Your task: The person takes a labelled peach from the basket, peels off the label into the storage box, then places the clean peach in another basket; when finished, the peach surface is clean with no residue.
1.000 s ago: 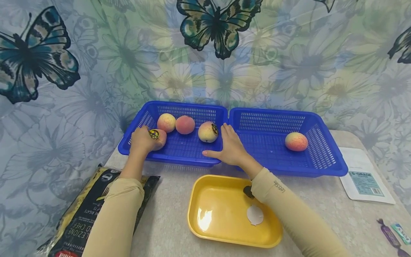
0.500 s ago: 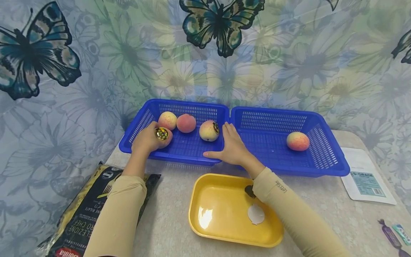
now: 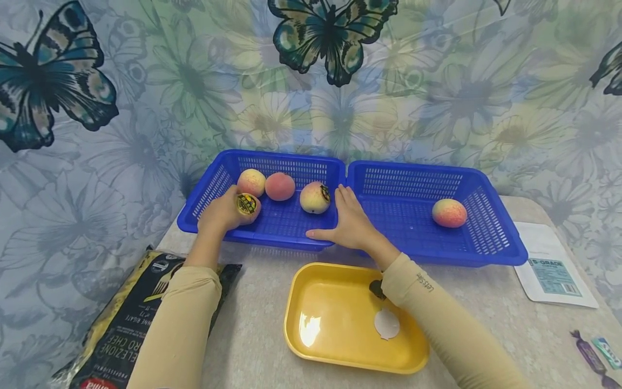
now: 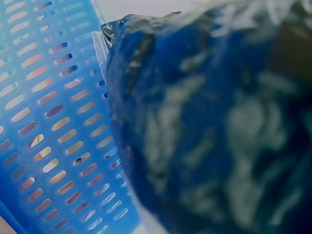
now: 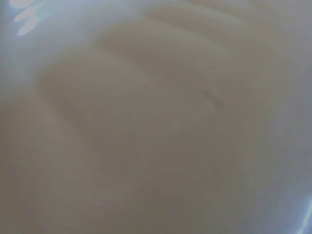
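Observation:
In the head view my left hand (image 3: 218, 212) holds a peach (image 3: 255, 212) at the front left of the left blue basket (image 3: 279, 236). A round black-and-yellow sticker (image 3: 247, 203) faces up on that peach. My right hand (image 3: 353, 222) rests with extended fingers along the right end of the same basket, thumb pointing left over its front. Beside it sits a paler peach (image 3: 312, 200) with a dark sticker. Two more peaches, one yellowish (image 3: 251, 182) and one pink (image 3: 279, 186), lie at the back. The right wrist view is a blur of the hand (image 5: 146, 122).
A right blue basket (image 3: 398, 224) contains one peach (image 3: 449, 213). In front is a yellow tray (image 3: 335, 313) with a white disc (image 3: 386, 324) and a dark piece (image 3: 376, 289). A pasta bag (image 3: 126, 324), white pouch (image 3: 554, 265) and wrapped sweets (image 3: 589, 351) lie around.
My left hand has shifted slightly to the right with the peach, and the peach's sticker has turned to show more fully. My right hand stays in place.

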Demonstrator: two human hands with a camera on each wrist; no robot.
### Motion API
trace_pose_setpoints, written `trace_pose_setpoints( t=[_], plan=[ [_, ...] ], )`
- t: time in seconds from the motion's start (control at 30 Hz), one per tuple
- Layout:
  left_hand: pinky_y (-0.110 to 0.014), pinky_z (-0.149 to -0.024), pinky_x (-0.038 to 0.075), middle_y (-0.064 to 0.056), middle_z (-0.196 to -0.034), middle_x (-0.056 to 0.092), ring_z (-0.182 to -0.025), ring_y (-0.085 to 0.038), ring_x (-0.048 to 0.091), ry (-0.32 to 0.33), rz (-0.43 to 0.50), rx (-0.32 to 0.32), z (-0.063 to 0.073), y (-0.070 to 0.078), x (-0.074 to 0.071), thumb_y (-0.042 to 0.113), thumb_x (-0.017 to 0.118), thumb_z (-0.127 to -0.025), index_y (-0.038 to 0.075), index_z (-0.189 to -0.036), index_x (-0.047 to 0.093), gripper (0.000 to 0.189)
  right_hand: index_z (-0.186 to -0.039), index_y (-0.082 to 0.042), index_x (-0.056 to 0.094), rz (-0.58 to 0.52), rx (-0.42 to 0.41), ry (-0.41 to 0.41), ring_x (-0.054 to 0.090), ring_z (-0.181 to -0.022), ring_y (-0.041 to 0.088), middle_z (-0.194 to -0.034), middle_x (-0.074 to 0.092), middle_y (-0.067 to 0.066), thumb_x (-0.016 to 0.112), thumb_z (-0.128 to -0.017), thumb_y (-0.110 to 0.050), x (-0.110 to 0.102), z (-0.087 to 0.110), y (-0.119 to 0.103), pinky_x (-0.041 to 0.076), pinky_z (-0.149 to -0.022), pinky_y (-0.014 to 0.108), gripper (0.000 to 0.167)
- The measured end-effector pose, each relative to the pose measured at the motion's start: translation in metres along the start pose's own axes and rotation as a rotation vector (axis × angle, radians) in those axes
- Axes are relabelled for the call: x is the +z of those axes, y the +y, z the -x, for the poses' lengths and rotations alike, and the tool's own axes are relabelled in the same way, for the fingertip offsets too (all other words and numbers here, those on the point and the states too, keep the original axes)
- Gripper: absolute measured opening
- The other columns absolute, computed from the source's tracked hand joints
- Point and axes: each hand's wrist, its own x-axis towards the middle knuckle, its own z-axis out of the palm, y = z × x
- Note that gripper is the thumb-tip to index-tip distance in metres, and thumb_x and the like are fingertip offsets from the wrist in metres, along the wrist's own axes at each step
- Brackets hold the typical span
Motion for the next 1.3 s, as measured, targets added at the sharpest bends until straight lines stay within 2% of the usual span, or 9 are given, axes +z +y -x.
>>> trace_pose_setpoints(
  t=[0.2, 0.4, 0.5, 0.63, 0.73, 0.93, 1.17, 1.3],
  plan=[
    [-0.067, -0.085, 0.046, -0.024, -0.133, 0.054, -0.116, -0.046, 0.054, -0.005, -0.004, 0.006, 0.0003, -0.0013, 0.0012, 0.049, 0.073, -0.082, 0.017, -0.144, 0.032, 0.081, -0.159, -0.005, 0.002, -0.003, -0.001, 0.0, -0.009, -0.156, 0.025, -0.168, -0.004, 0.008, 0.07, -0.07, -0.077, -0.0005, 0.0017, -0.0017, 0.008, -0.125, 0.052, 0.133],
    [-0.069, -0.091, 0.045, -0.022, -0.134, 0.054, -0.117, -0.045, 0.053, -0.005, 0.008, 0.009, -0.0008, 0.0002, 0.0014, 0.038, 0.079, -0.079, 0.016, -0.142, 0.034, 0.081, -0.159, -0.005, 0.003, -0.011, 0.001, 0.003, -0.009, -0.156, 0.025, -0.168, -0.004, 0.008, 0.07, -0.07, -0.077, -0.0005, 0.0027, -0.0019, 0.008, -0.125, 0.053, 0.133],
    [-0.07, -0.093, 0.043, -0.022, -0.137, 0.052, -0.12, -0.046, 0.052, -0.005, -0.003, 0.017, -0.001, 0.0, 0.0014, 0.039, 0.078, -0.081, 0.017, -0.147, 0.032, 0.084, -0.159, -0.005, 0.003, -0.013, -0.002, 0.001, -0.009, -0.156, 0.025, -0.168, -0.004, 0.009, 0.07, -0.07, -0.077, -0.0009, 0.0026, -0.0022, 0.008, -0.125, 0.053, 0.133],
    [-0.074, -0.09, 0.042, -0.024, -0.142, 0.047, -0.124, -0.047, 0.049, -0.014, -0.023, 0.021, -0.0015, -0.002, 0.0015, 0.046, 0.075, -0.081, 0.02, -0.152, 0.027, 0.09, -0.159, -0.005, 0.002, -0.018, -0.005, 0.001, -0.009, -0.156, 0.026, -0.168, -0.004, 0.01, 0.071, -0.07, -0.076, -0.0007, 0.0026, -0.0027, 0.008, -0.125, 0.054, 0.133],
    [-0.074, -0.089, 0.043, -0.024, -0.142, 0.047, -0.123, -0.047, 0.049, -0.005, -0.017, 0.033, -0.0021, -0.0032, 0.0019, 0.049, 0.076, -0.079, 0.021, -0.151, 0.029, 0.09, -0.159, -0.005, 0.002, -0.017, -0.001, 0.003, -0.009, -0.156, 0.025, -0.168, -0.004, 0.01, 0.071, -0.071, -0.075, -0.0006, 0.0027, -0.0031, 0.009, -0.125, 0.053, 0.132],
    [-0.061, -0.087, 0.046, -0.022, -0.126, 0.056, -0.111, -0.041, 0.054, 0.068, 0.023, 0.106, -0.0028, -0.0062, 0.002, 0.046, 0.08, -0.075, 0.014, -0.144, 0.039, 0.087, -0.159, -0.005, 0.002, -0.015, -0.008, 0.005, -0.009, -0.156, 0.025, -0.168, -0.003, 0.01, 0.071, -0.071, -0.075, 0.0, 0.0019, -0.0036, 0.009, -0.125, 0.053, 0.132],
    [-0.063, -0.088, 0.045, -0.025, -0.13, 0.049, -0.116, -0.041, 0.048, 0.145, 0.113, 0.115, -0.0025, -0.0067, 0.0024, 0.049, 0.08, -0.075, 0.016, -0.144, 0.04, 0.086, -0.159, -0.007, 0.001, -0.016, -0.002, 0.009, -0.009, -0.156, 0.025, -0.168, -0.003, 0.01, 0.071, -0.071, -0.075, -0.0002, 0.0032, -0.0038, 0.009, -0.125, 0.052, 0.132],
    [-0.062, -0.093, 0.044, -0.024, -0.13, 0.051, -0.121, -0.042, 0.044, 0.205, 0.21, 0.165, -0.0028, -0.0063, 0.0019, 0.043, 0.082, -0.075, 0.013, -0.139, 0.044, 0.08, -0.159, -0.007, 0.002, -0.009, -0.002, 0.01, -0.008, -0.156, 0.025, -0.168, -0.003, 0.009, 0.07, -0.07, -0.077, 0.0, 0.0032, -0.0024, 0.01, -0.125, 0.053, 0.133]
  ],
)
